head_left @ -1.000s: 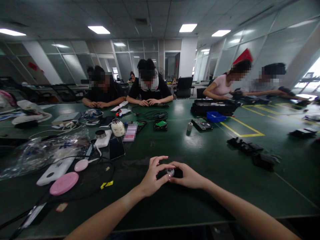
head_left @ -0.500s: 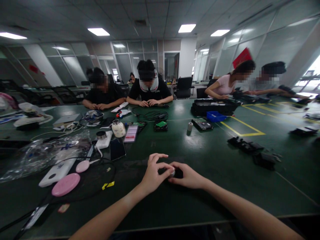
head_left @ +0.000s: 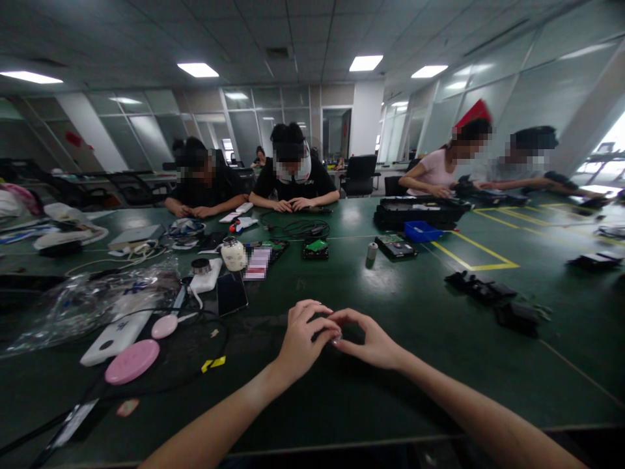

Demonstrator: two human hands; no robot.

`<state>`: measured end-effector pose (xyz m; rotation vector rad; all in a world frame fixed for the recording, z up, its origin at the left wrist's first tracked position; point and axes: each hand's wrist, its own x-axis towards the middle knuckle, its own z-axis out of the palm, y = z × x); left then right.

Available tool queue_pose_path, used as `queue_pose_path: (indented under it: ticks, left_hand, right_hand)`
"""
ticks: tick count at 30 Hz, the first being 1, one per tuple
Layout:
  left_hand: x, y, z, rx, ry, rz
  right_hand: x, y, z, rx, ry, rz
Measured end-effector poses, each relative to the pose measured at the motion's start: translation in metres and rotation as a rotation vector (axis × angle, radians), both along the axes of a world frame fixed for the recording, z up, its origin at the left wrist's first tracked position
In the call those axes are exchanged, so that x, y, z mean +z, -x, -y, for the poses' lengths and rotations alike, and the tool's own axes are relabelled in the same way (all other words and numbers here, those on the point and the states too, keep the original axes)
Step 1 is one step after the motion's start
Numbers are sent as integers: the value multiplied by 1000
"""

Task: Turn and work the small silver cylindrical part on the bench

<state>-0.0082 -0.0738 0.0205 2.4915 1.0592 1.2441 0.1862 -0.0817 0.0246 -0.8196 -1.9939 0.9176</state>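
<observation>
My left hand (head_left: pixel 303 335) and my right hand (head_left: pixel 372 339) meet fingertip to fingertip above the green table (head_left: pixel 312 407). Between their thumbs and forefingers is a small shiny piece (head_left: pixel 336 338), mostly covered by the fingers, so its kind cannot be made out. Both hands are closed in a pinch, with the left hand's other fingers curved loosely over the top. Beyond them a small grey cylinder (head_left: pixel 372 251) stands upright on the table, beside a hard drive (head_left: pixel 396 247).
On the left lie a black phone (head_left: pixel 231 293), a pink round lid (head_left: pixel 132 362), a clear plastic bag (head_left: pixel 112 296) and cables. Black plastic parts (head_left: pixel 481 286) lie to the right. A blue tray (head_left: pixel 422 231) sits farther back. Several people work across the table.
My right hand's fingers have drawn closer to the left fingertips, its thumb now meeting them at the small piece. The left hand's raised forefinger has curled down. The view has tilted slightly.
</observation>
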Motion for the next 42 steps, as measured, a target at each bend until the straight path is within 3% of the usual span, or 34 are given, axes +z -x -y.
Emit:
queue_pose_path:
  ticks: [5, 15, 27, 42]
  left_hand:
    - [-4, 3, -2, 51, -100, 59]
    - [-8, 7, -3, 31, -283, 71]
    - [-20, 11, 5, -112, 318, -43]
    - [-18, 7, 6, -96, 314, -72]
  right_hand:
    - [1, 0, 0, -16, -20, -20]
    - [-3, 0, 0, 8, -33, -46]
    - [-5, 6, -2, -104, -59, -125]
    - [-8, 7, 1, -130, -142, -21]
